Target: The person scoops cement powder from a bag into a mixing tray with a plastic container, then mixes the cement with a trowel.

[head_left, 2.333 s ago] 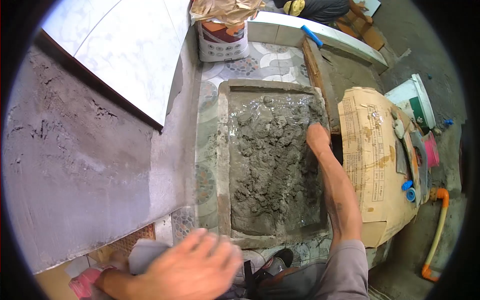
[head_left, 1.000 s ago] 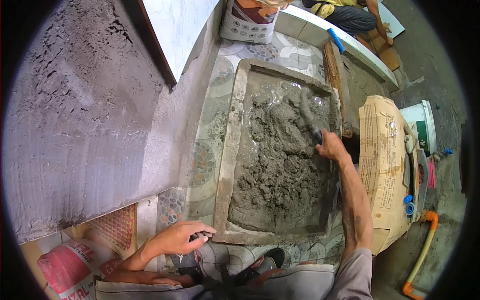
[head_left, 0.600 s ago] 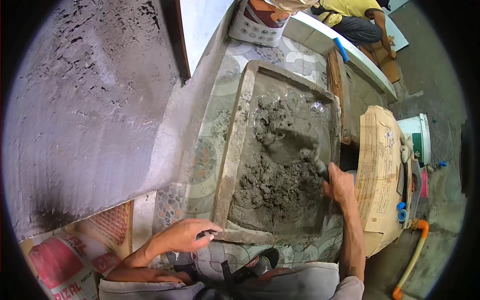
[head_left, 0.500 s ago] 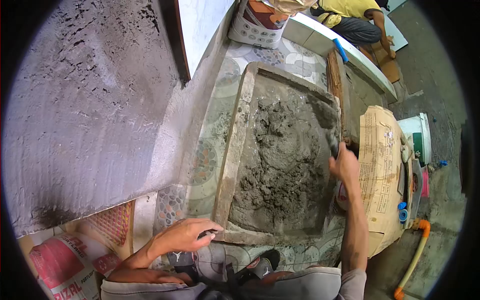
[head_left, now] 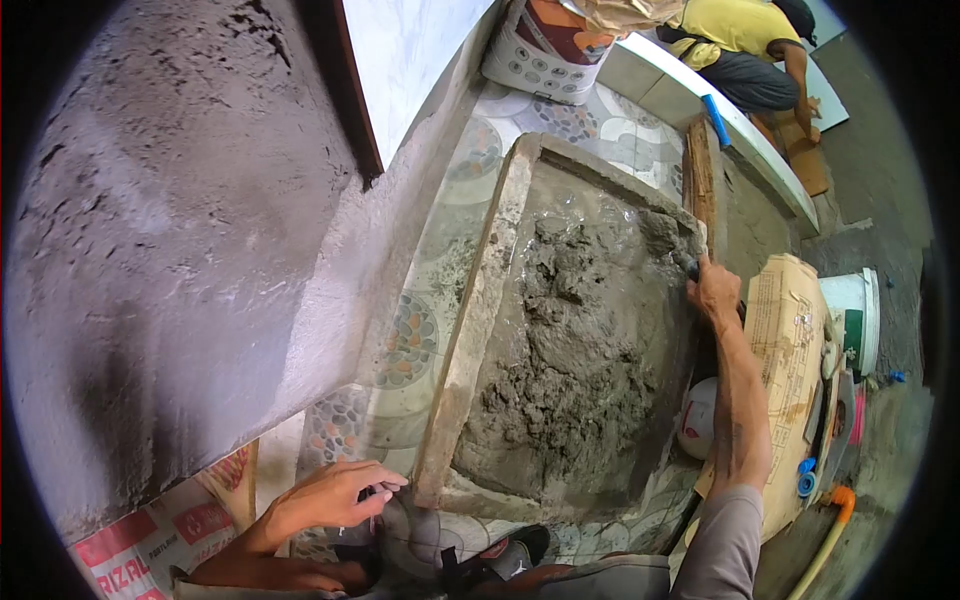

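Wet grey mortar fills a shallow, wood-framed mixing trough on the tiled floor. My right hand is closed around the handle of a trowel at the trough's upper right side. A heap of mortar lies by the tool's front end, and its blade is covered. Beyond the trough's lower left corner, my left hand hovers with curled fingers. Something small and dark shows between its thumb and fingers, too little to name.
A rough plastered wall rises at left above a cement bag. At right stand a brown paper sack, a white bucket and an orange-ended pipe. Another person in a yellow shirt crouches at the upper right.
My right hand and the trowel have moved up along the trough's right side, with mortar gathered near the upper right corner. My left hand has drawn away from the trough's corner. The view has shifted.
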A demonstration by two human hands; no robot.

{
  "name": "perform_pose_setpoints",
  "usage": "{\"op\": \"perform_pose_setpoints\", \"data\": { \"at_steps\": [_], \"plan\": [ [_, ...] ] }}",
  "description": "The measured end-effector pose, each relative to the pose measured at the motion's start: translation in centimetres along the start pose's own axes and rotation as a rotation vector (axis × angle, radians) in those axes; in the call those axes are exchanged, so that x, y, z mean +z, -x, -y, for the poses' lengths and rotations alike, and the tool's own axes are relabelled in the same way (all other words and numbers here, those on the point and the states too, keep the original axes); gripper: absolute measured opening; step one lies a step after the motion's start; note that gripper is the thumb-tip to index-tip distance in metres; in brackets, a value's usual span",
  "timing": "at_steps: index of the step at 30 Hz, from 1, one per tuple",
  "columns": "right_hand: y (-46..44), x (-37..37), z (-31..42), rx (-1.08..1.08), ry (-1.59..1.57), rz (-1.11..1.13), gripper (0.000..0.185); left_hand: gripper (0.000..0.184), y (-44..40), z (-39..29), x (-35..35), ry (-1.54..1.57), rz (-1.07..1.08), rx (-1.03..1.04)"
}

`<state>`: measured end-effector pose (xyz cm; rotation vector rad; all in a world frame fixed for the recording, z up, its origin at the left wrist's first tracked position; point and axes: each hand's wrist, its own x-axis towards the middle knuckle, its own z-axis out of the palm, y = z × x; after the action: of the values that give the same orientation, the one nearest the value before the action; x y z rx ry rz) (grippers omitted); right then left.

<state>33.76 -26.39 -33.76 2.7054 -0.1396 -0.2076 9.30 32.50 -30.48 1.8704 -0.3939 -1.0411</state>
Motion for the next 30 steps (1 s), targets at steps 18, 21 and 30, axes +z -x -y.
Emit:
{"op": "perform_pose_setpoints", "data": {
  "at_steps": [18, 21, 30],
  "plan": [
    [-0.3, -2.1, 7.3, -0.513, -0.203, -0.094, 0.035, 0.029, -1.0, -2.0, 2.0, -0.007, -0.024, 0.119],
    [2.6, -3.2, 6.5, -0.569, -0.207, -0.112, 0.035, 0.028, -0.1, -0.8, 1.9, 0.004, -0.063, 0.148],
    [11.6, -9.1, 2.8, -0.723, 0.033, -0.268, 0.017, 0.027, -1.1, -0.9, 0.7, -0.032, -0.048, 0.144]
  ]
}}
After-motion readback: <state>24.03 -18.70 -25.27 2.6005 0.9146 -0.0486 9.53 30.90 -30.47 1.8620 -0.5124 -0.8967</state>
